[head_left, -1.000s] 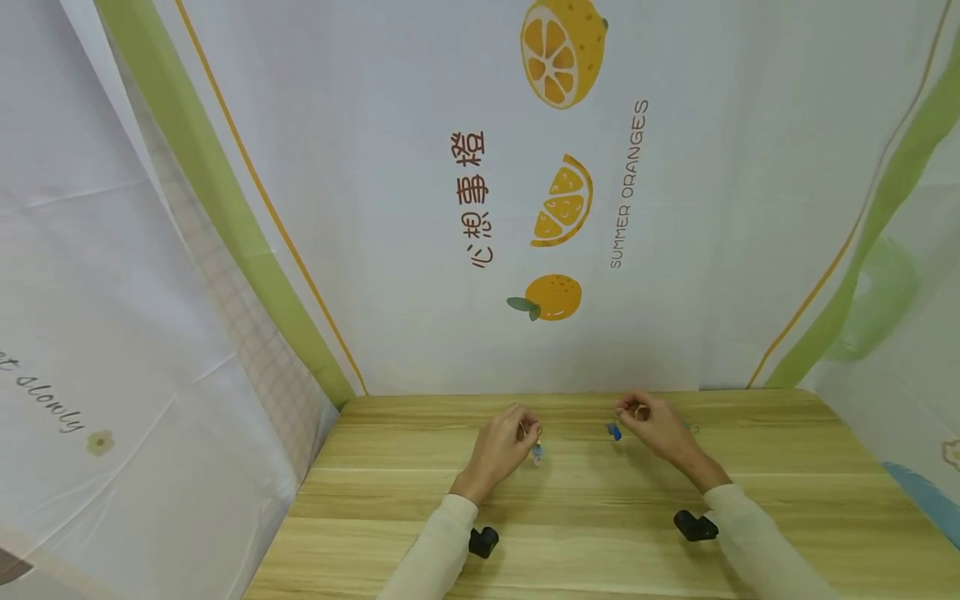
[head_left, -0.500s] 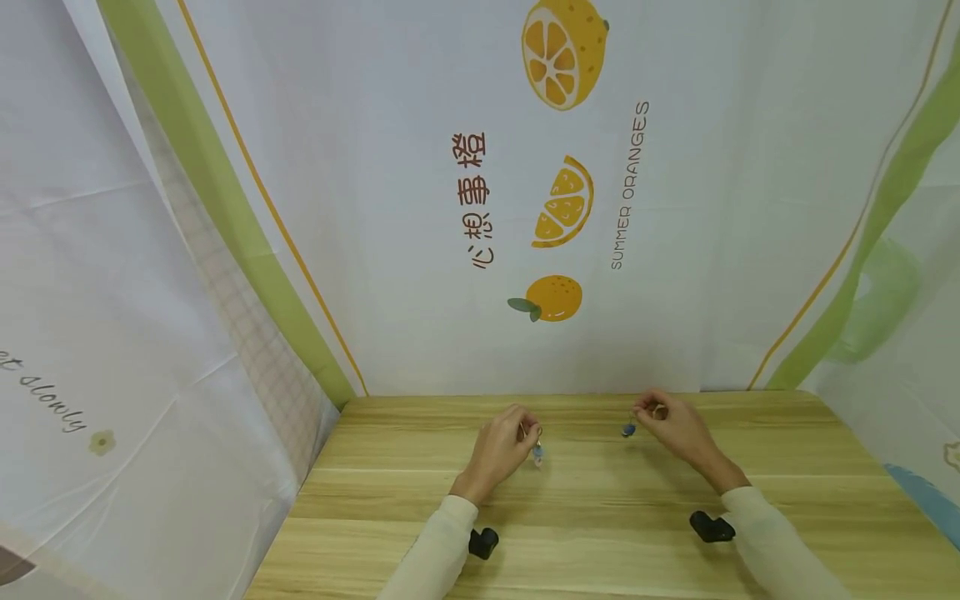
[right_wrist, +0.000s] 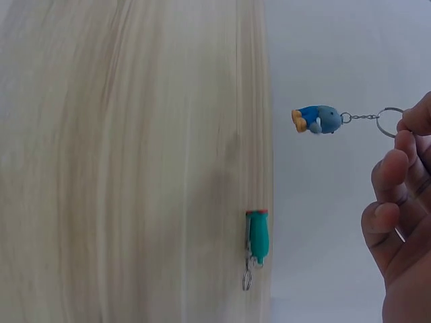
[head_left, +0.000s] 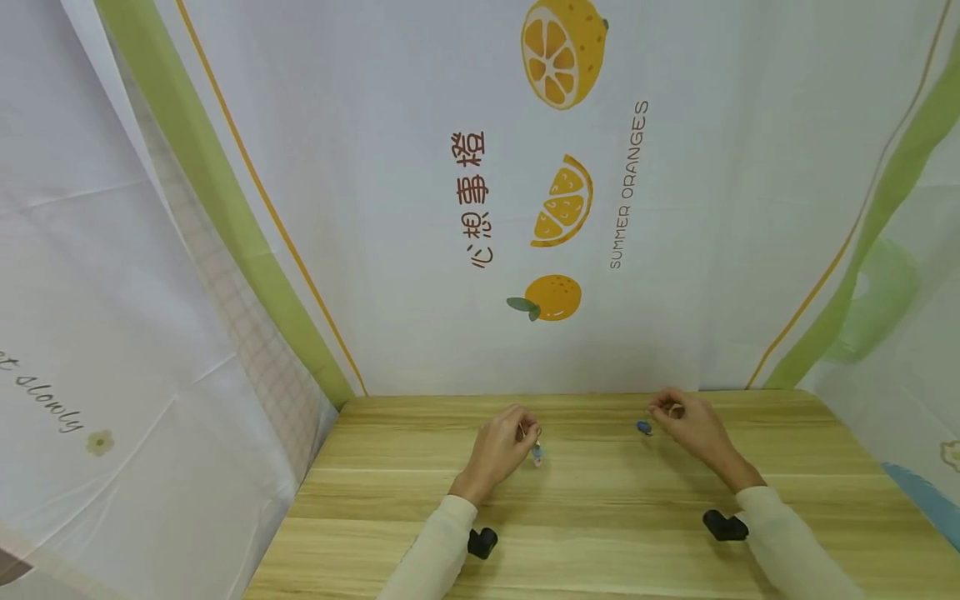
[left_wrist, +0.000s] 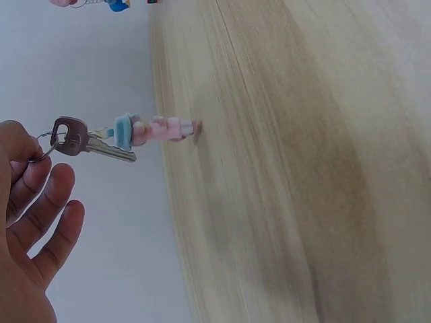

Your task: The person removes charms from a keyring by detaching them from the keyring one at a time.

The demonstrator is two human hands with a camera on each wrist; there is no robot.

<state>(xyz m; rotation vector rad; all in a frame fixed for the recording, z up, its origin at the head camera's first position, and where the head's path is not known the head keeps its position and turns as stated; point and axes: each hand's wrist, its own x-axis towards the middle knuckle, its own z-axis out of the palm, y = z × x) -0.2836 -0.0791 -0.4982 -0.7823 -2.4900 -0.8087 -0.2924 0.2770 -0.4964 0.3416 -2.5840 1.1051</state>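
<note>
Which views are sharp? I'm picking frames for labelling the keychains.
Head view: evenly lit, wide-angle bending at the edges, charms tiny. Left wrist view: key and pink charm fairly crisp, table smeared. Right wrist view: blue charm clear, soft shadow beside the green charm.

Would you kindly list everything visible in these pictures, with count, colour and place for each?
Key with figure charm: one, brown-headed metal key with a pale blue and pink figure, hanging from a ring held by the left hand, its foot at the tabletop.
Blue figure keychain: one, blue with orange feet, hanging on a short chain and ring from the right hand.
Teal keychain: one, teal, lying on the table near its far edge.
Table: one, light wood.
Backdrop cloth: white, printed with oranges and green stripes, behind and beside the table.
Left hand: pinches its key ring.
Right hand: pinches its ring.
</note>
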